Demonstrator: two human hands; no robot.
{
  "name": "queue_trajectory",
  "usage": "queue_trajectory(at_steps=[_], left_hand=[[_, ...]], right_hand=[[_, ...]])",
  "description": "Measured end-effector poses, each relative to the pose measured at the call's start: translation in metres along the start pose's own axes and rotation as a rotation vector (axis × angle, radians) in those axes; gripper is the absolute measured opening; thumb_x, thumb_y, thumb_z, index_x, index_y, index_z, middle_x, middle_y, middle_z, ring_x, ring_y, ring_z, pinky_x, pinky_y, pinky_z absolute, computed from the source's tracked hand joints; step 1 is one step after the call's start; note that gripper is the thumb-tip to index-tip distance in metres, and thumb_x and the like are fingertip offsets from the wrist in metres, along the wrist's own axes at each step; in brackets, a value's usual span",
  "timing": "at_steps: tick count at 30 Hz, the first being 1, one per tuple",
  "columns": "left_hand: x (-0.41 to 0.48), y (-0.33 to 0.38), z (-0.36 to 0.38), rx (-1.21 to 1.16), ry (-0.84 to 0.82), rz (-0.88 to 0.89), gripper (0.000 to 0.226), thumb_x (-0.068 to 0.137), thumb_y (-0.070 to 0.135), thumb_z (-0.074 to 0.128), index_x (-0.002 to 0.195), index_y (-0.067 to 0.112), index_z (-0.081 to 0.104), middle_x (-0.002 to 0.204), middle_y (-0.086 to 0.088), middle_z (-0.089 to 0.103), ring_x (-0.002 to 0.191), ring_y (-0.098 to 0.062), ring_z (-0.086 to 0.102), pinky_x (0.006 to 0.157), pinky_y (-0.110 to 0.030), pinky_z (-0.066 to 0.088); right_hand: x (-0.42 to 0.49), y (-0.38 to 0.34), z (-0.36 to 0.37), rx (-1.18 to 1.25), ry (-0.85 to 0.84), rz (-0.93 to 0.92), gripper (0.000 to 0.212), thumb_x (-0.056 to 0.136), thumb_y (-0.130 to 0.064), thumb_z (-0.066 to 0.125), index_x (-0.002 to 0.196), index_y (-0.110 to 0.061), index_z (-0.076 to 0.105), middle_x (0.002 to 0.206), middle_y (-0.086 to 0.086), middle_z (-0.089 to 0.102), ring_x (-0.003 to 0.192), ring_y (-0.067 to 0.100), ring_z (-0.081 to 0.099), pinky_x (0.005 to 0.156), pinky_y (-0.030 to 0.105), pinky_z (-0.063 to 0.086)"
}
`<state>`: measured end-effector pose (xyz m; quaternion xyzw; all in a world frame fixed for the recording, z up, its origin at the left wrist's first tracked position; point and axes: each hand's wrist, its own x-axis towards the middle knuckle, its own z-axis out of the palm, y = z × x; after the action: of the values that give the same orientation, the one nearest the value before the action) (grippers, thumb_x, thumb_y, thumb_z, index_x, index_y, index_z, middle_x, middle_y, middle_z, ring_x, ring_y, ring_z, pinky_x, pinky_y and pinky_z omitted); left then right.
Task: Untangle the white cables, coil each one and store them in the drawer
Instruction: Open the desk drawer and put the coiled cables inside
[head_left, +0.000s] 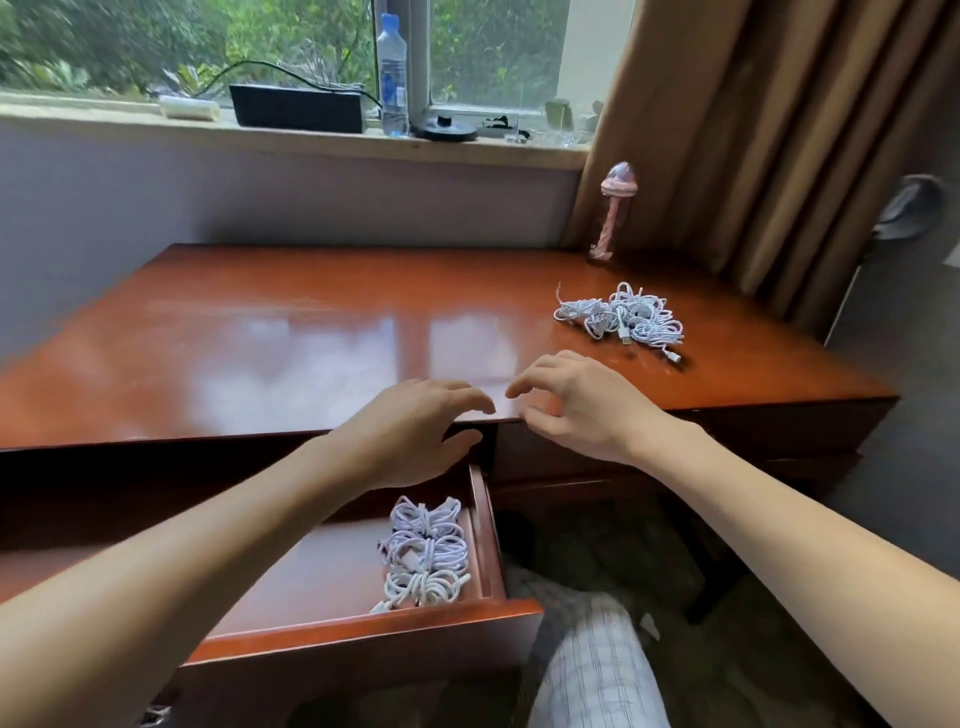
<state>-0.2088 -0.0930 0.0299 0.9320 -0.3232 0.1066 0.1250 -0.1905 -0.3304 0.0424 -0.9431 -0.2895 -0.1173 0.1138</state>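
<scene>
**Empty hands by the desk edge**

The left hand (415, 431) and right hand (571, 400) hang over the front edge of the desk (260, 338). Their fingers are loose and hold nothing. A tangle (623, 319) of white cables lies on the desk, far right. Coils (426, 551) lie in the open drawer (363, 629).

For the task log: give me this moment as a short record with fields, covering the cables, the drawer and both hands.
tangled cables: white heap on the desk top, far right, not yet sorted
coiled cables: bundles in a row along the drawer's right side
drawer: pulled open
left hand: over the desk's front edge, above the drawer, holds nothing
right hand: beside the left, at the desk's front edge, holds nothing
</scene>
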Motion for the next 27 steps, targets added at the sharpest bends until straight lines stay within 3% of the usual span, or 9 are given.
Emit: queue_trajectory(at_steps=[8, 18, 23, 27], left_hand=[[0.074, 0.009, 0.019, 0.046, 0.025, 0.061, 0.034, 0.099, 0.037, 0.056, 0.133, 0.032, 0.057, 0.137, 0.013, 0.057, 0.126, -0.015, 0.052, 0.103, -0.036, 0.041], [0.183, 0.005, 0.059, 0.062, -0.011, 0.069, 0.042, 0.099, 0.037, 0.056, 0.139, 0.026, 0.052, 0.148, 0.008, 0.049, 0.134, -0.019, 0.045, 0.105, -0.036, 0.034], [0.234, -0.016, 0.077, -0.001, 0.013, 0.013, 0.057, 0.096, 0.030, 0.060, 0.148, 0.018, 0.041, 0.159, -0.001, 0.035, 0.146, -0.023, 0.032, 0.114, -0.040, 0.029], [0.271, -0.031, 0.088, -0.013, 0.034, -0.010, 0.060, 0.095, 0.024, 0.058, 0.151, 0.015, 0.037, 0.162, -0.004, 0.029, 0.150, -0.024, 0.022, 0.118, -0.039, 0.021]], right_hand=[[-0.013, 0.058, -0.024, -0.008, 0.009, 0.160, 0.028, 0.096, -0.037, 0.061, 0.122, -0.031, 0.068, 0.123, -0.011, 0.064, 0.116, 0.011, 0.054, 0.105, 0.034, 0.045], [0.015, 0.151, -0.012, 0.007, 0.059, 0.322, 0.028, 0.090, -0.032, 0.066, 0.118, -0.031, 0.069, 0.115, -0.009, 0.064, 0.113, 0.012, 0.056, 0.099, 0.032, 0.046], [0.047, 0.184, -0.002, 0.033, 0.111, 0.334, 0.032, 0.091, -0.032, 0.066, 0.122, -0.028, 0.067, 0.125, -0.005, 0.064, 0.121, 0.018, 0.054, 0.103, 0.042, 0.046], [0.074, 0.204, 0.005, 0.069, 0.146, 0.343, 0.034, 0.094, -0.030, 0.064, 0.127, -0.021, 0.065, 0.130, 0.002, 0.063, 0.129, 0.021, 0.052, 0.113, 0.037, 0.037]])
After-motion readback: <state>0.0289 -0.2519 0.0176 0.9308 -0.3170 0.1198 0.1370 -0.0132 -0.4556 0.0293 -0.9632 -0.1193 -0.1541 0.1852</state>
